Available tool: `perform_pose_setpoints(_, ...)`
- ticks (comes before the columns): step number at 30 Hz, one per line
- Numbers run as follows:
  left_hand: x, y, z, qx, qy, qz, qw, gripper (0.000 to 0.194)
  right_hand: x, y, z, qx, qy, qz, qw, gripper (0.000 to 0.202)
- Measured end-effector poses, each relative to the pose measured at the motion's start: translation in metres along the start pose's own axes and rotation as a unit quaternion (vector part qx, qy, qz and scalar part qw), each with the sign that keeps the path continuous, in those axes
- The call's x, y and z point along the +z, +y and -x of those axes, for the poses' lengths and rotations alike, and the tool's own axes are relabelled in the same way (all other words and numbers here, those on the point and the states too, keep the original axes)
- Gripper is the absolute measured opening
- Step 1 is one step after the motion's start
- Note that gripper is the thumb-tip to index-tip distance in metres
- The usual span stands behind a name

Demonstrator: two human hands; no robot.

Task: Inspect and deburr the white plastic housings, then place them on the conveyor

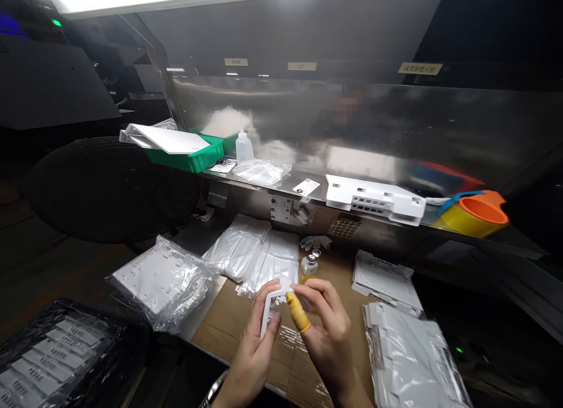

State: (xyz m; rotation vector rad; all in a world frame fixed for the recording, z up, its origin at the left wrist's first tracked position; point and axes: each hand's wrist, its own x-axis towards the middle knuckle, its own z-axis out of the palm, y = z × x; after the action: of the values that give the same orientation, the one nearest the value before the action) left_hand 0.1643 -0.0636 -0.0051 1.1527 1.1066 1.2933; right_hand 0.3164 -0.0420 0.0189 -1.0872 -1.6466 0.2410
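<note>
Over the cardboard-covered bench, my left hand (258,335) grips a white angled plastic part (266,312) between thumb and fingers. My right hand (328,320) meets the part's upper right end in a pinch. A yellow finger cot (298,313) covers the right thumb, and some yellow shows on a fingertip behind it. The fingers partly hide the part's far end. Just beyond the hands stands a small clear bottle with a metal top (310,264). Bagged white parts (278,252) lie behind my left hand.
Bagged white panels (162,279) sit at the left, more bagged panels (407,355) at the right. The shelf above carries a green bin (193,159), a squeeze bottle (243,147), a white slotted panel (373,198) and yellow-orange tape rolls (477,217). A black-lined crate (57,355) stands lower left.
</note>
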Motion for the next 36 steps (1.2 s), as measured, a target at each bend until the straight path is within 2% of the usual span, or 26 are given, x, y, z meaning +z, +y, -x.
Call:
perform_pose_setpoints(5,-0.004,-0.006,-0.001,-0.005,-0.012,-0.038,0.999,0.040,-0.005,0.010,0.003,0.052,0.003,0.007,0.999,0.021)
perform_pose_setpoints(8,-0.005,-0.008,0.000,-0.006,-0.015,-0.036,0.999,0.039,-0.001,0.014,0.005,0.048,-0.012,-0.018,0.999,0.019)
perform_pose_setpoints(10,-0.005,-0.009,0.000,-0.011,-0.013,-0.024,1.000,0.040,0.004,0.026,0.006,0.068,-0.014,-0.014,0.997,0.016)
perform_pose_setpoints(13,-0.008,-0.010,0.000,-0.025,0.004,-0.002,1.000,0.040,0.009,0.047,0.009,0.125,0.014,-0.004,0.992,0.014)
perform_pose_setpoints(15,-0.011,-0.011,-0.001,-0.037,0.003,-0.002,0.999,0.040,0.009,0.047,0.010,0.141,0.030,-0.015,0.989,0.013)
perform_pose_setpoints(17,-0.015,-0.015,-0.001,-0.048,-0.008,-0.003,0.999,0.041,0.010,0.036,0.011,0.122,0.012,-0.042,0.992,0.013)
perform_pose_setpoints(19,-0.019,-0.020,-0.002,-0.062,-0.014,0.012,0.998,0.043,0.016,0.025,0.011,0.073,-0.031,-0.068,0.995,0.019)
perform_pose_setpoints(21,-0.025,-0.023,-0.002,-0.097,-0.003,0.054,0.994,0.046,0.025,0.030,0.014,0.051,-0.051,-0.052,0.996,0.020)
perform_pose_setpoints(23,-0.033,-0.023,-0.002,-0.158,0.011,0.123,0.980,0.055,0.034,0.060,0.019,0.079,-0.030,0.012,0.996,0.018)
perform_pose_setpoints(26,-0.050,-0.015,-0.001,-0.241,0.030,0.236,0.941,0.076,0.041,0.134,0.035,0.143,0.010,0.113,0.983,0.023)
perform_pose_setpoints(28,-0.062,-0.008,0.000,-0.265,0.037,0.295,0.917,0.083,0.043,0.181,0.049,0.165,-0.001,0.144,0.976,0.026)
perform_pose_setpoints(30,-0.073,-0.004,0.001,-0.252,0.039,0.345,0.903,0.082,0.048,0.216,0.065,0.184,-0.030,0.167,0.968,0.027)
perform_pose_setpoints(33,-0.083,-0.004,0.002,-0.215,0.032,0.404,0.889,0.080,0.056,0.241,0.088,0.219,-0.082,0.196,0.953,0.025)
perform_pose_setpoints(36,-0.092,-0.007,0.003,-0.215,0.017,0.438,0.873,0.079,0.056,0.249,0.105,0.256,-0.124,0.225,0.932,0.020)
